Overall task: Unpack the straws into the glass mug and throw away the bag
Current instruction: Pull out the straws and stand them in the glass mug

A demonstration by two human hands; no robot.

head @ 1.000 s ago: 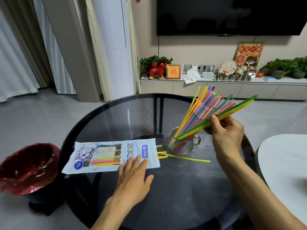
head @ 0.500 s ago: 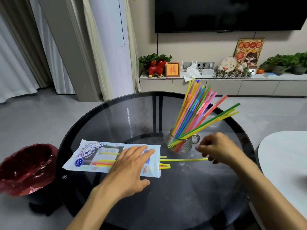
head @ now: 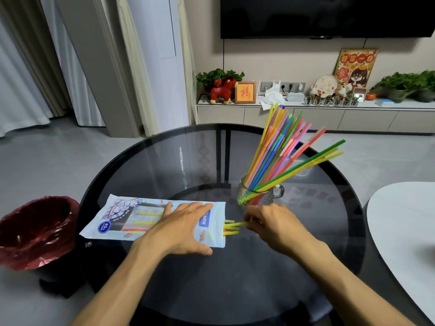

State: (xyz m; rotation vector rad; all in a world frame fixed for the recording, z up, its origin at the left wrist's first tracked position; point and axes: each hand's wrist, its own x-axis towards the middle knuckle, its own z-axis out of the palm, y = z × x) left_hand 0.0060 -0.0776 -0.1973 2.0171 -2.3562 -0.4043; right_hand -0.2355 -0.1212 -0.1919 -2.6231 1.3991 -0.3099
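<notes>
Since half a second ago the right hand (head: 275, 223) has been brought leftward from beside the mug handle to the open end of the bag (head: 150, 218). The loose yellow straw that lay along the table is no longer seen stretched out there; a yellow straw end (head: 235, 224) now sits at the fingertips. Left hand (head: 182, 228) unchanged in place.

Left hand laid flat on the bag, fingers straight and spread, pressing it to the table. Right hand fingers curled at the protruding straw ends (head: 230, 228); a pinch on the yellow one is suggested, but motion blur prevents certainty.

Most straws (head: 282, 149) are stood fanned in the glass mug (head: 259, 196), just behind the right hand. A few remain in the bag, seen through its window.

Risks, judged: the mug is top-heavy with long straws leaning right; a knock from the right wrist could tip it or scatter the fan. If the pull is made crooked, the remaining straws may bend or be dragged out onto the glass and roll. If the left hand's pressure is eased, the bag may slide with the straws.

Surface: round dark glass table (head: 188, 290), glossy, slippery by appearance. A red-lined bin (head: 35, 229) is placed at its left, on a grey floor. A low cabinet with plants and ornaments, and a wall television, are noted behind.
</notes>
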